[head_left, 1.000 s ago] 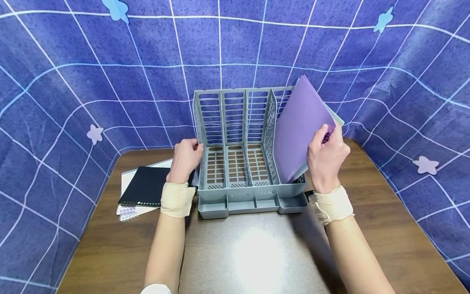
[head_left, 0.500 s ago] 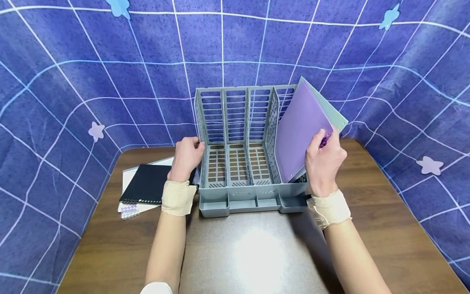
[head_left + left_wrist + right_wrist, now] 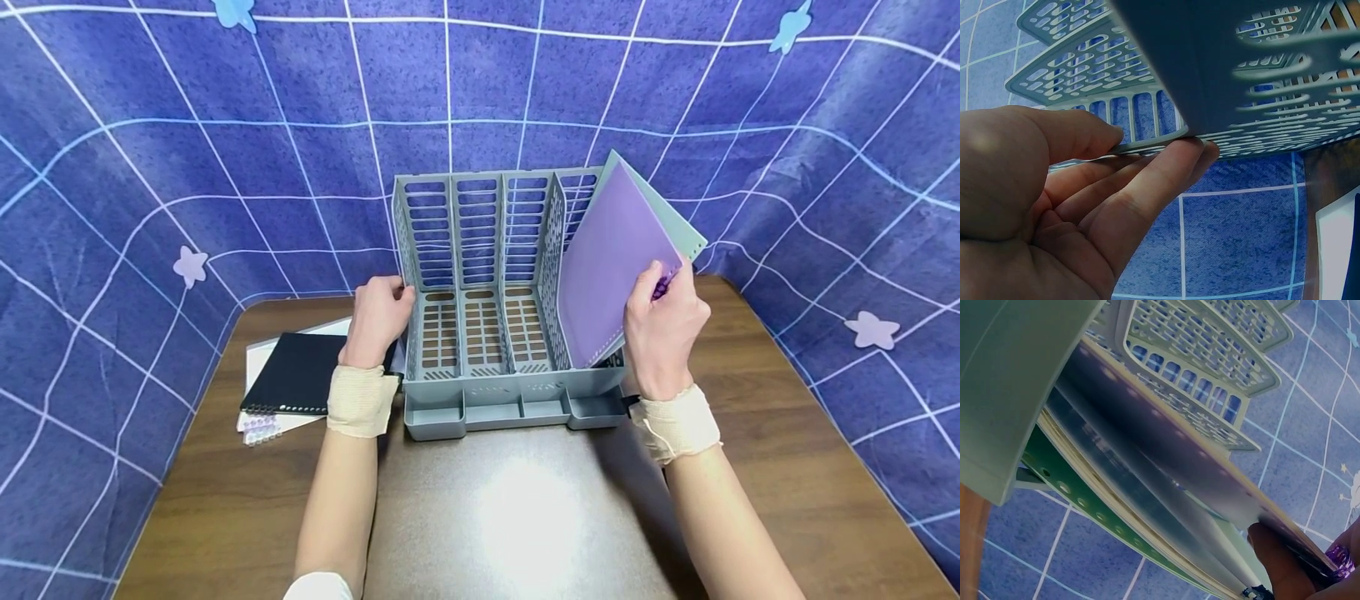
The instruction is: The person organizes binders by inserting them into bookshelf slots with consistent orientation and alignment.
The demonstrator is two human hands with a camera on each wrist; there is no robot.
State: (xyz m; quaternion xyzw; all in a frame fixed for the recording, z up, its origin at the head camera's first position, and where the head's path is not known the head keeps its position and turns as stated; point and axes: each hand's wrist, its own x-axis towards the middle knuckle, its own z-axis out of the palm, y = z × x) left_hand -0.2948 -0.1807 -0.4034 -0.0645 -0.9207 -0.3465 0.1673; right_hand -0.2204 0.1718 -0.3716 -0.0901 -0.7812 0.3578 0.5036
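Fingers of left hand pinching left wall of rack, mid-frame; thumb on the inside, fingertips outside. Right hand clenched on upper corner of purple folder, green folder behind it, both tilted right of centre with lower edges in the rack's rightmost slot. Black notebook lying lower left on table.

Likely trouble: folders leaning outward, so could splay or tip over the rack's right side if released; loose inner sheets could catch on the slotted divider and buckle; a hard push could slide the rack unless held firm.
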